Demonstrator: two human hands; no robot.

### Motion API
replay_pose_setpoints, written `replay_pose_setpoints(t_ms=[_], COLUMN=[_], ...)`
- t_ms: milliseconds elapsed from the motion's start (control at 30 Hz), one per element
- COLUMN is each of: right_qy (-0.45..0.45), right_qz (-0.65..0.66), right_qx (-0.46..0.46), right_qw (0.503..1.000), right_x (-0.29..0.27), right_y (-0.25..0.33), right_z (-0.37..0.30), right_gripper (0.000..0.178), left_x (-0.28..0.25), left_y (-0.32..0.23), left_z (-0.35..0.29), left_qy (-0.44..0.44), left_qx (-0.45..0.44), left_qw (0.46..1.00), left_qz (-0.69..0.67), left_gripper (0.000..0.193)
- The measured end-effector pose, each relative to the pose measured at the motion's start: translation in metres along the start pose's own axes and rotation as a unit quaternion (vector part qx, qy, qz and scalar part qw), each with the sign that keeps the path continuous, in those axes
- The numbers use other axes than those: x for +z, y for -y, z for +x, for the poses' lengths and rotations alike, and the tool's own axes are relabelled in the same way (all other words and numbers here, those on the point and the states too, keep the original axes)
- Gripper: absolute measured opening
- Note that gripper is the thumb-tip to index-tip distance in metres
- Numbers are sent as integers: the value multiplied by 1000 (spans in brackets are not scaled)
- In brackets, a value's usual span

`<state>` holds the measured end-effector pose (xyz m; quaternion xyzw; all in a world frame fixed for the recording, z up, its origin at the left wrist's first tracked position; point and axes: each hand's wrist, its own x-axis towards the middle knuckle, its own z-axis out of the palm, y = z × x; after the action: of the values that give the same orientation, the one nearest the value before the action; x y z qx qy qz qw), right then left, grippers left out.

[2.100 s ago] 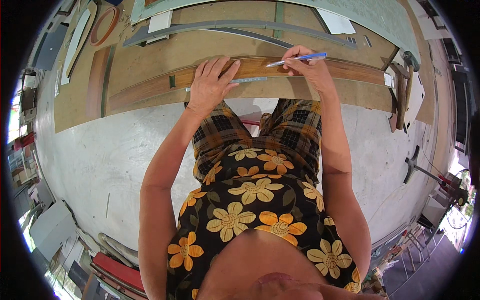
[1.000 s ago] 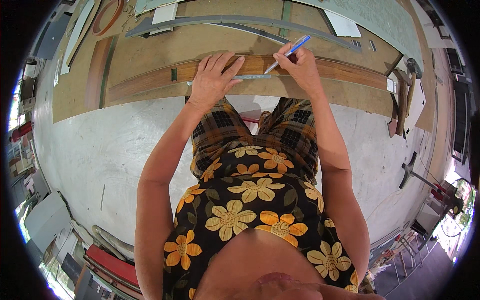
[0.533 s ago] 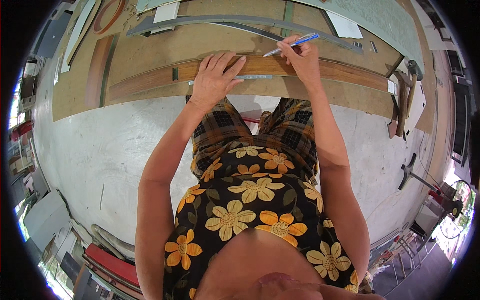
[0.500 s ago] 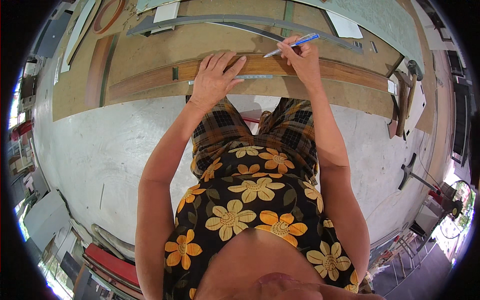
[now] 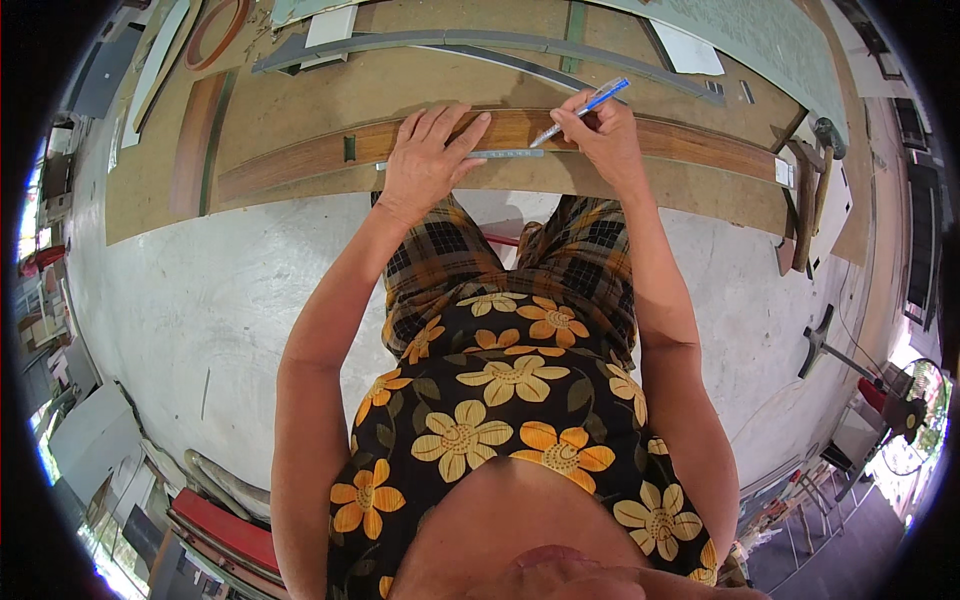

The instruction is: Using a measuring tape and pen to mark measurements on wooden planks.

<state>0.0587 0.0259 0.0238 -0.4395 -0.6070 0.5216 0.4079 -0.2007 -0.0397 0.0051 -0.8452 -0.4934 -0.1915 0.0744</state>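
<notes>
A long brown wood-grain plank (image 5: 690, 145) lies across the near part of the bench, with a small dark rectangular cut-out towards its left end. Along its near edge runs a clear ruler (image 5: 515, 154), partly covered by my left hand (image 5: 428, 155). That hand lies flat with fingers spread, pressing on the plank and ruler. My right hand (image 5: 603, 135) pinches a blue and white pen (image 5: 600, 97), tilted with its top up to the right. The pen's tip is at the plank's near side, close to the ruler's upper edge; whether it touches cannot be made out.
A hammer (image 5: 826, 150) with a wooden handle lies at the bench's right end. Grey strips (image 5: 440, 40) stretch across the back, before a pale green sheet (image 5: 740, 50). Another wood-grain board (image 5: 198, 150) lies at left. A fan (image 5: 905, 412) stands at far right.
My right hand has brought the pen tip nearer, from the plank's far edge down to beside the ruler. My left hand has stayed in place.
</notes>
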Motion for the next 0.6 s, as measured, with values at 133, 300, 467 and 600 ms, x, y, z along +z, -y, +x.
replay_pose_setpoints(t_ms=[133,300,467,600], right_qy=[-19,-52,-17,-10], right_qz=[-5,-3,-25,6], right_qx=[10,1,12,2], right_qw=[1000,999,999,1000], right_x=[-2,2,-3,-1], right_y=[0,1,3,7], right_z=[12,16,3,3], right_gripper=[11,12,13,12], left_x=[0,0,0,-1], left_y=[-1,-1,-2,-1], left_z=[1,1,1,0], left_qy=[0,1,2,2], left_qx=[1,-1,-12,-10], left_qw=[1000,1000,1000,1000], left_qz=[-2,1,-18,-17], left_gripper=[69,69,70,70])
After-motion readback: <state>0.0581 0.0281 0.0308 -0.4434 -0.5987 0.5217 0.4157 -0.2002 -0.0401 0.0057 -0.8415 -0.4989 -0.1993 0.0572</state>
